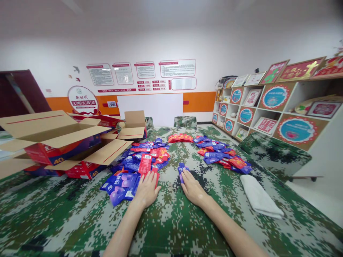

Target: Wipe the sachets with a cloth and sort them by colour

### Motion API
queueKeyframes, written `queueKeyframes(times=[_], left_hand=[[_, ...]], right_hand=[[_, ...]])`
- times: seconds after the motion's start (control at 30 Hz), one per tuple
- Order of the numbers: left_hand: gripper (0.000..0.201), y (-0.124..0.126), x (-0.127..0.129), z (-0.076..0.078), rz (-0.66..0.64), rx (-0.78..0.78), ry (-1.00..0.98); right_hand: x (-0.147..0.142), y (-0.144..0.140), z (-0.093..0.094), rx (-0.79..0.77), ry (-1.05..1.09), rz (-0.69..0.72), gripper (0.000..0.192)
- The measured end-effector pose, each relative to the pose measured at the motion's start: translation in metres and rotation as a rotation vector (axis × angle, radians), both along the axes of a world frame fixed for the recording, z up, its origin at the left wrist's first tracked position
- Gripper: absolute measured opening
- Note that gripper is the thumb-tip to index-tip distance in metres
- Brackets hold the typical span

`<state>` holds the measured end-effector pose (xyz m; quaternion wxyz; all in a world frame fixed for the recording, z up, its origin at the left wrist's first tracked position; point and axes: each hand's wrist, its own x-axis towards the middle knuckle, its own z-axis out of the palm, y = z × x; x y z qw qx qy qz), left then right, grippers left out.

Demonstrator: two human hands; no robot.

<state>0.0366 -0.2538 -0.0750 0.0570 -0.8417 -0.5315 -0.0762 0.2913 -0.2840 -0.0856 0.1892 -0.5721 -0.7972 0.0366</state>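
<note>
My left hand [147, 189] lies nearly flat, fingers stretched out, over the near edge of a heap of pouches. Under its fingertips is a red pouch [145, 163], and blue pouches [125, 184] spread just to its left. To the right, my right hand [192, 187] rests with extended fingers on a single blue pouch [181, 167], covering its lower part. This pouch lies flat on the camouflage cloth [171, 221], apart from the heaps. Another mixed heap of red and blue pouches [222, 153] lies beyond it to the right.
Opened cardboard boxes [61, 142] crowd the left side, their flaps sticking out toward the heap. A row of red pouches [180, 137] sits at the far middle. On the right lies a folded white towel [259, 196]. A camouflage-covered chair [273, 155] and shelves [252, 107] stand beyond.
</note>
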Motion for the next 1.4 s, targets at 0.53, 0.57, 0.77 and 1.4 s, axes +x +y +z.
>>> queueKeyframes(times=[0.53,0.57,0.77,1.4], left_hand=[[0.066,0.005,0.048,0.011,-0.16,-0.061,-0.129],[0.067,0.007,0.062,0.011,-0.18,-0.103,-0.155],[0.065,0.011,0.11,0.007,-0.291,-0.241,-0.197],[0.072,0.005,0.04,0.016,-0.267,-0.288,-0.219]], right_hand=[[0.117,0.075,0.026,0.074,-0.191,-0.412,0.079],[0.124,0.082,0.025,0.057,-0.203,-0.447,0.078],[0.129,0.099,0.016,0.035,-0.224,-0.448,0.057],[0.07,-0.003,0.031,-0.052,0.108,0.146,0.063]])
